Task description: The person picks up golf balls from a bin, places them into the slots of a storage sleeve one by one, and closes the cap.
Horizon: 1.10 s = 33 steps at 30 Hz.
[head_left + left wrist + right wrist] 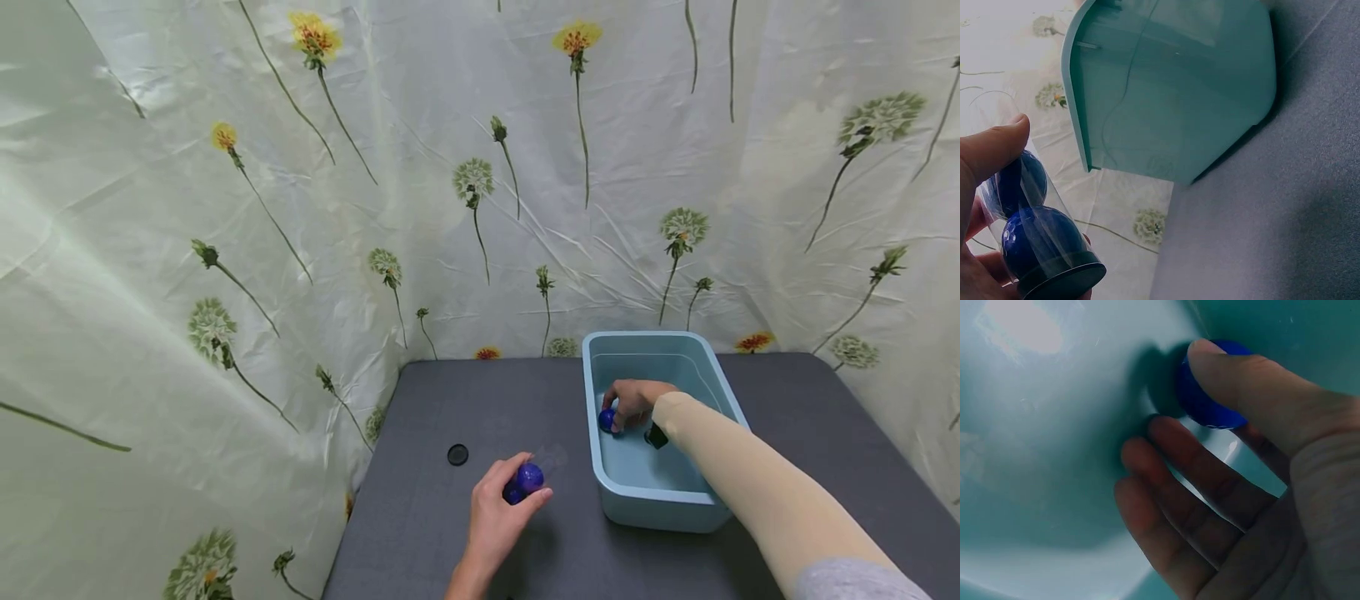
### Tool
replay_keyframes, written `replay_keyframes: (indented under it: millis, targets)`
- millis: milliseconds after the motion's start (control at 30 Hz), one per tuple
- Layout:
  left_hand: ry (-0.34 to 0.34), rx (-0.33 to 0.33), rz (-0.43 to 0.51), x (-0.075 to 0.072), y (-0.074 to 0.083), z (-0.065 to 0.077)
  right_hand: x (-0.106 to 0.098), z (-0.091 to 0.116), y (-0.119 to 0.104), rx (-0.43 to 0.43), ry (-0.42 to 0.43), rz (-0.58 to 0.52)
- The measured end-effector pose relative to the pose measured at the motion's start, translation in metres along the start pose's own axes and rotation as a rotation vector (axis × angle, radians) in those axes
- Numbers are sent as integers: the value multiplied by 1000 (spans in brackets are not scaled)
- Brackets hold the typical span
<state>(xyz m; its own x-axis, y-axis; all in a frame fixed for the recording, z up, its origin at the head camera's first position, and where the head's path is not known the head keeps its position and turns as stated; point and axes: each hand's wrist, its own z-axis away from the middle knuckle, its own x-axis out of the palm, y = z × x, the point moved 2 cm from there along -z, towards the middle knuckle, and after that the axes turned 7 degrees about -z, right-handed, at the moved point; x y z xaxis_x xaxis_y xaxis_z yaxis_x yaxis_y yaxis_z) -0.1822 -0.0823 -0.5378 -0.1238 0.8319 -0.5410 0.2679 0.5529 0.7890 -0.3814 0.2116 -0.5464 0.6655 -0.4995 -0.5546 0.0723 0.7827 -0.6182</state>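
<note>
My left hand [495, 510] grips a clear plastic tube [1063, 234] above the table, left of the bin. Two blue balls [530, 477] sit inside the tube, and a dark cap [1063, 278] closes one end in the left wrist view. Inside the light blue bin [663, 510], my right hand [637, 398] pinches another blue ball [1213, 400] between thumb and index finger. The ball is low in the bin, by its left wall. The other three fingers of that hand spread loosely close over the bin floor.
A round black lid [457, 455] lies flat on the dark grey table [495, 400], left of the left hand. Behind the table hangs a pale curtain [420, 125] printed with dandelions. A dark band [656, 435] is around the right wrist.
</note>
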Motion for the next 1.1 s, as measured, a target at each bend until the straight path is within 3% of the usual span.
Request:
replay_keyframes:
  millis: [300,667,967,1100]
  targets:
    - [-14,-16,10,0,2,2,-8,3,2,-102,39,163]
    - [-15,7,10,0,4,3,-22,34,-15,-273,79,287]
    - [-13,38,11,2,8,3,-25,65,-24,-373,126,283]
    - [-19,41,15,3,12,3,-26,85,-32,-421,136,231]
